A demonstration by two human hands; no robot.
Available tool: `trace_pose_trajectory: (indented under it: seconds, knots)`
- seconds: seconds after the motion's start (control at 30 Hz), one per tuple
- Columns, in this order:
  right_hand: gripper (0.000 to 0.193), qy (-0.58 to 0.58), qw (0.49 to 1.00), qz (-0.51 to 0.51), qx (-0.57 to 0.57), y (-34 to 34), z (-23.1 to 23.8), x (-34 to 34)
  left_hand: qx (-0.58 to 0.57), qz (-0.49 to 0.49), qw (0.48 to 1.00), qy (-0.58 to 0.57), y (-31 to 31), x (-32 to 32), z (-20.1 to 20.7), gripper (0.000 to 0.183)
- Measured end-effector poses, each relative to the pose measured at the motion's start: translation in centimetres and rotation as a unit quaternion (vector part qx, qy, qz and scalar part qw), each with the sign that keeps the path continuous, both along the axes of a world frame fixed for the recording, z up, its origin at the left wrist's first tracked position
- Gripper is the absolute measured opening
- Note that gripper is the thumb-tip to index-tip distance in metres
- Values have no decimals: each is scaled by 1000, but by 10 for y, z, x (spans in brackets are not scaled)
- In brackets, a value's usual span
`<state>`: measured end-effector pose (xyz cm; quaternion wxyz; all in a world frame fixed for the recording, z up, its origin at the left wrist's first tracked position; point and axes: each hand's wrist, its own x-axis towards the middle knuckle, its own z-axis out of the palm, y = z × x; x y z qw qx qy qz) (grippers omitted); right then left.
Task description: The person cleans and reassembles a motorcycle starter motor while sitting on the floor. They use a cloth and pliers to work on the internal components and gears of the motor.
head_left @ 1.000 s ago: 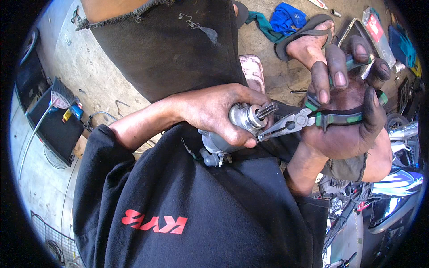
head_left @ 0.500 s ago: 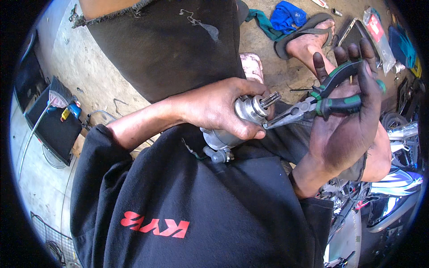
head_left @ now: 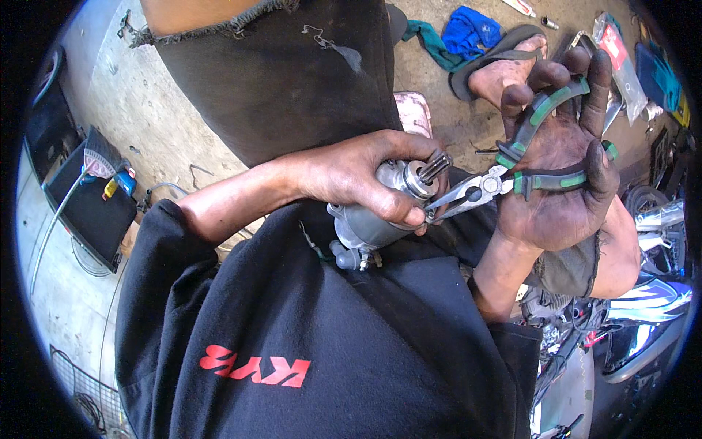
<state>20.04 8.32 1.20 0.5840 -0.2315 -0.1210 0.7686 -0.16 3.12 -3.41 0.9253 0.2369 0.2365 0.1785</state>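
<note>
My left hand (head_left: 344,172) is wrapped round a grey cylindrical starter motor (head_left: 365,227) with a toothed shaft (head_left: 436,168) pointing up to the right. Its thumb presses along the housing near the front end. Long-nose pliers (head_left: 491,183) with green and black handles lie across the palm of my right hand (head_left: 548,150), whose fingers hook loosely round the spread handles. The plier jaws are parted, with their tips at a small metal part beside my left thumb. Exactly what the tips touch is too small to tell.
Blue and teal cloths (head_left: 472,33) lie on the floor beyond a sandalled foot (head_left: 504,69). Plastic packets (head_left: 618,62) are at the far right. Motorcycle parts (head_left: 643,314) fill the lower right, and a black bin-like object (head_left: 88,197) is on the left.
The plier handles have spread wider and the jaws have parted. My right fingers have shifted on the handles. The starter motor has turned slightly in my left hand.
</note>
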Motion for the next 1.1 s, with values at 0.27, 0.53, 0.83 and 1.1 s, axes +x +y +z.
trace_pose_trajectory:
  seconds: [0.27,0.53,0.83,1.1]
  knots:
    - [79,2,1000,2,19,3,2,-6,-23,-11,1000,3,0,-2,3,48]
    - [58,-211,976,-57,-1,3,0,-8,-7,-16,1000,5,1,3,3,46]
    - [30,-683,665,204,225,-18,77,37,-28,17,999,-28,1,3,-2,70]
    - [36,-694,539,362,310,-36,61,16,-24,-18,999,-25,-3,5,-8,122]
